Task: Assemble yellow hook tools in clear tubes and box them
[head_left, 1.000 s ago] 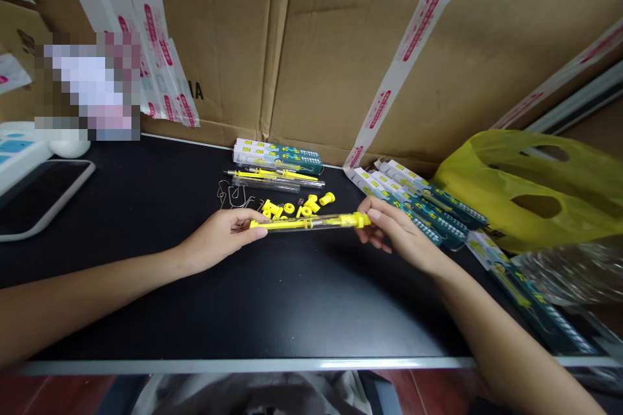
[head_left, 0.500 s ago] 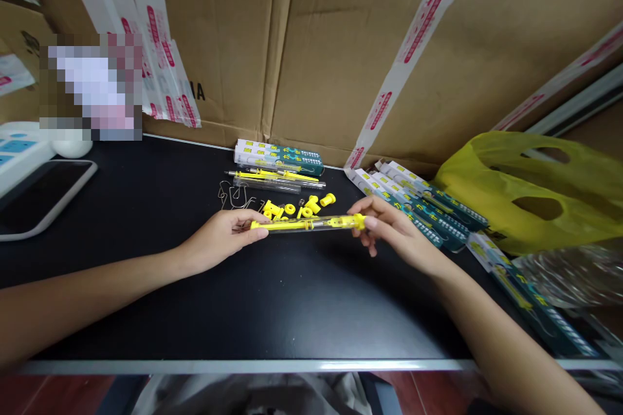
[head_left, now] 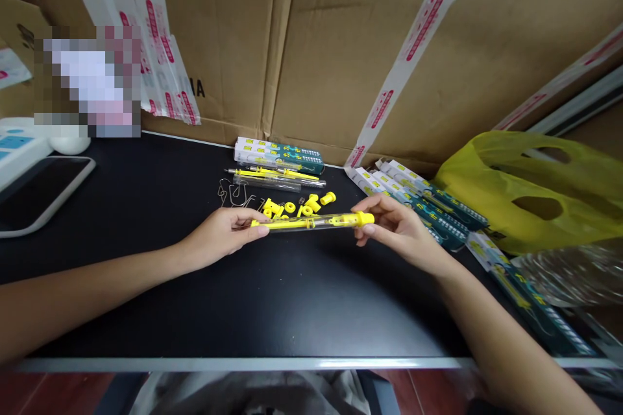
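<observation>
A tubular spring scale [head_left: 318, 223], clear with yellow parts inside, lies level across both hands above the black table. Its left end is pinched between the thumb and fingers of my left hand [head_left: 226, 233]. Around the yellow cap [head_left: 364, 218] at the other end, my right hand [head_left: 396, 230] has its thumb in front and its fingers behind. Just beyond the tube are loose yellow plastic caps and rings [head_left: 306, 207], bent metal wire hooks [head_left: 238, 193] and a small spring. Farther back lie clear tubes [head_left: 267, 184] and yellow inner rods [head_left: 292, 174].
Printed boxes [head_left: 277, 152] lie at the back, with several more boxes [head_left: 413, 201] to the right. A yellow plastic bag [head_left: 530, 194] stands at the right edge. A phone [head_left: 43, 194] and a white power strip [head_left: 19, 142] are at left. Large cardboard [head_left: 341, 58] walls the back.
My right thumb and fingers have shifted on the cap, and more of its yellow end now shows. My left hand keeps its hold on the spring scale. The view has moved slightly.
</observation>
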Motion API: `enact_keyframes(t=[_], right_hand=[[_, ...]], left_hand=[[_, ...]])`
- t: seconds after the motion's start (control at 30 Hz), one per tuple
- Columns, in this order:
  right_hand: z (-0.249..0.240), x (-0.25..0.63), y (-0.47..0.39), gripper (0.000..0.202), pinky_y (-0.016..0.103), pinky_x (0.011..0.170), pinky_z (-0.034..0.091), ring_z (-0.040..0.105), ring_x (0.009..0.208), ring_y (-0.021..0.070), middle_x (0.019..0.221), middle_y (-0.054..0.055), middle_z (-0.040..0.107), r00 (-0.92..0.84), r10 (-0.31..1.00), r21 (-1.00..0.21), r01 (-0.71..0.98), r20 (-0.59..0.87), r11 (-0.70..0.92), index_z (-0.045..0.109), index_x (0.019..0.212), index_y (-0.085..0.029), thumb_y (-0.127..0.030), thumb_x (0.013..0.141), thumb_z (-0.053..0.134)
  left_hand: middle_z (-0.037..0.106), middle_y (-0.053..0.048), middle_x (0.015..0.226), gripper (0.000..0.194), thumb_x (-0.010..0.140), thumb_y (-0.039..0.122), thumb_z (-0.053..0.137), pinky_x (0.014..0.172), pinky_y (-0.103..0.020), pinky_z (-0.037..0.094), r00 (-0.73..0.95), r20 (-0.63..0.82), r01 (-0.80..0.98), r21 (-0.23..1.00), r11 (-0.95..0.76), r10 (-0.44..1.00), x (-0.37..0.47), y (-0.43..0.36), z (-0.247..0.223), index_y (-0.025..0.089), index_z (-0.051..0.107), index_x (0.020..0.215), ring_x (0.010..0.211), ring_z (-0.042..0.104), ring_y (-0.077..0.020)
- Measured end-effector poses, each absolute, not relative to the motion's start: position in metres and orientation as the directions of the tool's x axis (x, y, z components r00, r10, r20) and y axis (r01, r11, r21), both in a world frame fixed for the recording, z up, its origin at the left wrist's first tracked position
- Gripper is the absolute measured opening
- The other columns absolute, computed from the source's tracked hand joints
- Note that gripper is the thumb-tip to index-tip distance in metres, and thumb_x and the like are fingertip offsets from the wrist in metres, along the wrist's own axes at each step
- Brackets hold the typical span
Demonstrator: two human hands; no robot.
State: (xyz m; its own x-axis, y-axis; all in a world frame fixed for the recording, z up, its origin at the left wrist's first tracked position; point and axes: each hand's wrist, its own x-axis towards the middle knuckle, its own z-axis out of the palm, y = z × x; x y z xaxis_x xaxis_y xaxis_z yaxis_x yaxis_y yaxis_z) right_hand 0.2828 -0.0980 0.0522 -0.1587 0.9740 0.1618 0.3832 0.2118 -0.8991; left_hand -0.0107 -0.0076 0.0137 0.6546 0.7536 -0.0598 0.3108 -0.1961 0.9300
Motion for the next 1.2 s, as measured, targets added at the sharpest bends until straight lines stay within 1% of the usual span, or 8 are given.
enact_keyframes(t=[0.1, 0.23, 0.37, 0.53, 0.67, 0.77, 0.9, 1.2], right_hand=[[0.0513, 0.2844, -0.098, 0.031, 0.028, 0.059, 0.056, 0.061, 0.065, 0.0128, 0.084, 0.003, 0.06, -0.148, 0.97, -0.896, 0.377, 0.191, 0.234, 0.051, 0.101, -0.02, -0.036, 0.079, 0.067], [0.0499, 0.2864, -0.0983, 0.028, 0.027, 0.062, 0.056, 0.061, 0.066, 0.0123, 0.085, 0.003, 0.059, -0.144, 0.97, -0.874, 0.423, 0.194, 0.238, 0.053, 0.096, -0.02, -0.034, 0.078, 0.068], [0.0496, 0.2871, -0.0989, 0.027, 0.027, 0.062, 0.055, 0.062, 0.066, 0.0124, 0.085, 0.003, 0.06, -0.146, 0.964, -0.858, 0.441, 0.223, 0.265, 0.054, 0.095, -0.019, -0.033, 0.077, 0.069], [0.0494, 0.2869, -0.0991, 0.026, 0.025, 0.06, 0.055, 0.063, 0.065, 0.0124, 0.085, 0.004, 0.061, -0.14, 0.956, -0.844, 0.448, 0.258, 0.294, 0.057, 0.093, -0.019, -0.031, 0.075, 0.071], [0.048, 0.2857, -0.0982, 0.026, 0.024, 0.059, 0.055, 0.063, 0.064, 0.0122, 0.084, 0.003, 0.062, -0.142, 0.95, -0.852, 0.42, 0.279, 0.313, 0.059, 0.093, -0.019, -0.029, 0.074, 0.073], [0.0467, 0.2841, -0.0977, 0.025, 0.023, 0.058, 0.055, 0.063, 0.063, 0.0119, 0.083, 0.003, 0.063, -0.139, 0.95, -0.859, 0.407, 0.279, 0.311, 0.059, 0.092, -0.019, -0.028, 0.073, 0.073], [0.0451, 0.2824, -0.0971, 0.024, 0.022, 0.057, 0.054, 0.062, 0.062, 0.0112, 0.081, 0.002, 0.063, -0.135, 0.949, -0.864, 0.392, 0.285, 0.315, 0.06, 0.091, -0.019, -0.027, 0.073, 0.073], [0.0433, 0.2841, -0.0987, 0.025, 0.025, 0.062, 0.055, 0.062, 0.067, 0.0126, 0.087, 0.005, 0.062, -0.138, 0.93, -0.827, 0.425, 0.342, 0.367, 0.062, 0.093, -0.019, -0.026, 0.072, 0.074]], left_hand=[[0.039, 0.008, 0.047, 0.035, 0.081, 0.04, 0.057, 0.038, -0.017, 0.025, 0.662, -0.061, 0.297, 0.936, -0.187, 0.747, -0.0114, -0.0067, 0.013, 0.013, 0.063, 0.104, 0.04, 0.035, -0.005], [0.039, 0.008, 0.047, 0.036, 0.081, 0.041, 0.058, 0.037, -0.016, 0.025, 0.669, -0.06, 0.285, 0.941, -0.182, 0.741, -0.0116, -0.006, 0.0118, 0.014, 0.063, 0.104, 0.04, 0.035, -0.0045], [0.045, 0.006, 0.051, 0.038, 0.08, 0.043, 0.059, 0.036, -0.016, 0.027, 0.66, -0.061, 0.297, 0.937, -0.185, 0.749, -0.0116, -0.0079, 0.0118, 0.015, 0.064, 0.105, 0.04, 0.037, -0.0045], [0.052, 0.004, 0.053, 0.04, 0.079, 0.046, 0.06, 0.037, -0.016, 0.03, 0.642, -0.02, 0.342, 0.902, -0.262, 0.767, -0.0115, -0.0129, 0.0125, 0.016, 0.068, 0.104, 0.041, 0.04, -0.0053], [0.06, 0.002, 0.058, 0.039, 0.077, 0.046, 0.062, 0.043, -0.017, 0.035, 0.625, 0.012, 0.368, 0.877, -0.308, 0.78, -0.0117, -0.0137, 0.0111, 0.016, 0.07, 0.101, 0.048, 0.046, -0.0072], [0.066, -0.001, 0.069, 0.039, 0.075, 0.046, 0.063, 0.049, -0.019, 0.039, 0.614, 0.053, 0.375, 0.859, -0.35, 0.787, -0.0125, -0.012, 0.0094, 0.018, 0.071, 0.1, 0.056, 0.051, -0.0093], [0.07, -0.001, 0.079, 0.038, 0.074, 0.047, 0.064, 0.055, -0.02, 0.041, 0.605, 0.101, 0.382, 0.833, -0.4, 0.789, -0.0138, -0.0103, 0.0074, 0.019, 0.072, 0.098, 0.062, 0.055, -0.0107], [0.064, 0.001, 0.061, 0.04, 0.074, 0.047, 0.065, 0.052, -0.019, 0.042, 0.61, 0.041, 0.365, 0.872, -0.326, 0.792, -0.0141, -0.0104, 0.004, 0.017, 0.07, 0.1, 0.056, 0.056, -0.0104]])
